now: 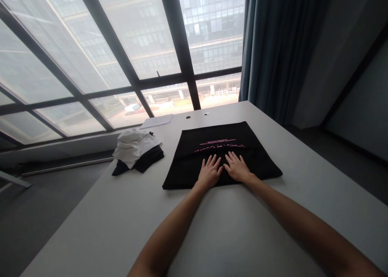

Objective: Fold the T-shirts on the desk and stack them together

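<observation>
A black piece of cloth (218, 133) with pink printed lettering lies on the white table, folded into a flat, roughly rectangular shape. It looks like a folded garment, though its exact kind cannot be made out. The print reads upside down from my side, and a raised crease crosses part of it. My left hand (209, 172) rests palm down on the near half, fingers spread. Beside it, my right hand (237, 167) also presses flat on the cloth with fingers apart. The two thumbs almost meet.
White and black crumpled clothes (135, 147) lie in a pile on the left. Behind them is a sheet of white paper (157, 121). The white table (315, 188) has two round holes near its far edge. Large windows and a blue curtain (273, 59) stand beyond.
</observation>
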A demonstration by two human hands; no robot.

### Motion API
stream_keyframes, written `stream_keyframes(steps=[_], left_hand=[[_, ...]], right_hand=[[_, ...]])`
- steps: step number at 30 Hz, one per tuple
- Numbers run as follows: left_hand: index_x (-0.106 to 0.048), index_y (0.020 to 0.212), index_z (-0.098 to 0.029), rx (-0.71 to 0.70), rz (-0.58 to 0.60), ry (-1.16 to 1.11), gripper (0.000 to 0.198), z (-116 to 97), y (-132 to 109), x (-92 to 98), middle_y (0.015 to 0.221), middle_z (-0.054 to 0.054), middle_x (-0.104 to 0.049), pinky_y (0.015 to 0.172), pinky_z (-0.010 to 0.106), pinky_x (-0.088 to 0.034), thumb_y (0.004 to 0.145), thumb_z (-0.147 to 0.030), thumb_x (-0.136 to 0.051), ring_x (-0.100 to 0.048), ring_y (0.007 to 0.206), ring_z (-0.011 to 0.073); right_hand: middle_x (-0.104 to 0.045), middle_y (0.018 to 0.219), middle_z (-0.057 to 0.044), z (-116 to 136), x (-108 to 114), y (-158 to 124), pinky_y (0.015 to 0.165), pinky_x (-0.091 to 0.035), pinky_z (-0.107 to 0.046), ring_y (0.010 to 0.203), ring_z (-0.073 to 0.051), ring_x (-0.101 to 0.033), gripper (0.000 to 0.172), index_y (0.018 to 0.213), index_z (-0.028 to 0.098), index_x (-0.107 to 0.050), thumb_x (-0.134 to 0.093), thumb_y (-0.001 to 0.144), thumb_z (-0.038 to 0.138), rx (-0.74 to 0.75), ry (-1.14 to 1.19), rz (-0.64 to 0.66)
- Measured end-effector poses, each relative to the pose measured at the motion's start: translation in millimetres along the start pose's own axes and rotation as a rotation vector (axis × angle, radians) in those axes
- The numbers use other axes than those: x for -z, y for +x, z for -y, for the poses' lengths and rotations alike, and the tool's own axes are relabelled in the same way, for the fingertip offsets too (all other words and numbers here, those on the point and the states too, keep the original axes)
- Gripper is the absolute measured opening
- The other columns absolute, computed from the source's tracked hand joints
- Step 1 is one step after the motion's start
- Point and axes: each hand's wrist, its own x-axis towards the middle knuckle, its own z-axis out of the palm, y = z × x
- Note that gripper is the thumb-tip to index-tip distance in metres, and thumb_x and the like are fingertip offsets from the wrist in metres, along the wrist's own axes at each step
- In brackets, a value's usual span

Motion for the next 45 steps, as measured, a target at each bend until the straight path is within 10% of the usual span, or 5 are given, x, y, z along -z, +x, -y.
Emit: stream_keyframes(steps=[5, 15, 23, 28, 45], left_hand=[[-0.040, 0.156, -0.028, 0.012, -0.006, -0.020, 0.056, 2.7, -0.5, 3.6, 0.164, 0.008, -0.032, 0.123, 0.058, -0.018, 0.105, -0.049, -0.035, -0.023, 0.153, 0.0308], [-0.040, 0.156, -0.026, 0.054, 0.069, -0.132, 0.058, -0.7, 0.9, 14.7, 0.166, 0.005, -0.028, 0.125, 0.055, -0.013, 0.104, -0.051, -0.035, -0.017, 0.155, 0.0280], [-0.049, 0.150, -0.026, 0.254, -0.074, -0.153, 0.051, 82.1, 3.7, 44.5, 0.162, 0.007, -0.036, 0.123, 0.057, -0.015, 0.105, -0.046, -0.037, -0.025, 0.153, 0.0276], [-0.038, 0.157, -0.029, 0.345, 0.019, -0.002, 0.058, 117.3, -5.3, 28.4, 0.166, 0.006, -0.028, 0.122, 0.061, -0.014, 0.104, -0.054, -0.035, -0.018, 0.155, 0.0316], [-0.047, 0.151, -0.027, 0.381, -0.074, -0.140, 0.052, 125.9, 1.9, 31.1, 0.161, 0.008, -0.039, 0.122, 0.058, -0.020, 0.104, -0.047, -0.039, -0.028, 0.151, 0.0303]], right_hand=[[-0.027, 0.165, -0.018, -36.6, 16.9, 7.0, 0.121, -0.012, -0.060, 0.154, -0.031, -0.018, 0.062, 0.156, 0.010, -0.037, -0.031, 0.102, 0.041, -0.104, -0.067, -0.172], [-0.024, 0.166, -0.017, -84.1, 16.3, 2.7, 0.121, -0.016, -0.056, 0.154, -0.030, -0.016, 0.069, 0.158, 0.010, -0.032, -0.024, 0.103, 0.050, -0.276, -0.147, -0.108], [-0.029, 0.165, -0.016, -110.1, 13.9, -8.7, 0.121, -0.018, -0.058, 0.153, -0.029, -0.022, 0.066, 0.155, 0.010, -0.038, -0.025, 0.103, 0.047, -0.278, -0.171, -0.099], [-0.027, 0.165, -0.015, -111.7, 10.1, -7.0, 0.121, -0.018, -0.058, 0.153, -0.028, -0.020, 0.066, 0.156, 0.011, -0.037, -0.026, 0.103, 0.048, -0.273, -0.161, -0.102], [-0.031, 0.163, -0.019, -104.5, 19.2, -19.9, 0.119, -0.023, -0.056, 0.150, -0.030, -0.027, 0.063, 0.152, 0.007, -0.041, -0.028, 0.103, 0.043, -0.359, -0.213, -0.177]])
